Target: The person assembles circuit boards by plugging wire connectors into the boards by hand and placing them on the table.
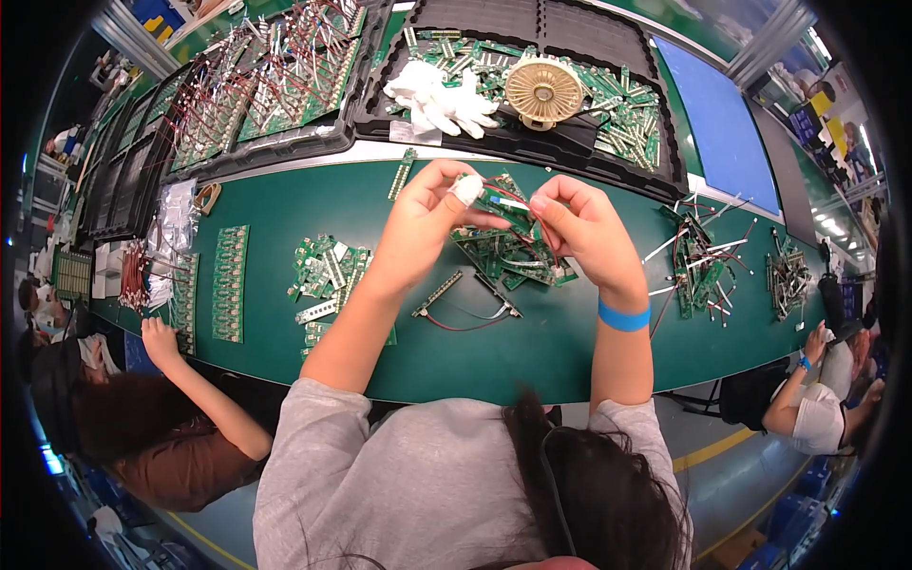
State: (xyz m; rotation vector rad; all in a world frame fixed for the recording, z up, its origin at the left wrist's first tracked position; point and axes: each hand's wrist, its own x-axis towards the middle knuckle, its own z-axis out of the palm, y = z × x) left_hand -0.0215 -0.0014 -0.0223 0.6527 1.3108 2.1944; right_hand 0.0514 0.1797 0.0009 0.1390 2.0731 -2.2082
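- So the left hand (437, 214) has a narrow grip, thumb and fingers pinched on a small green board (494, 202). There's a white wrap (467, 189) on one of its digits.
- Right hand (584, 228) is just beside it, thumb and forefinger closed on the red and black wires (534, 217) by the board. Can't tell exactly which strands it's got. Blue band (624, 315) on that wrist.
- The board itself is up between both hands, above a messy heap (518, 256) of similar boards on the green table (437, 370).
- Just on the near side of the heap, a wired pair (465, 304) lies on the table, two thin strips linked by wires.
- To the left there's a loose pile (328, 271) of boards, and further left a long panel (230, 285) lying flat.
- Over on the right, a tangle (703, 261) of boards with white-tipped leads, then a smaller clump (788, 280) near the table edge.
- Far side: black tray (589, 28) full of boards, with a round tan fan (544, 92) and white gloves (437, 100) at its front. Blue mat (717, 114) sits right of it.
- A co-worker's hand (160, 344) rests at the table's left end, near a red wire bundle (133, 275).
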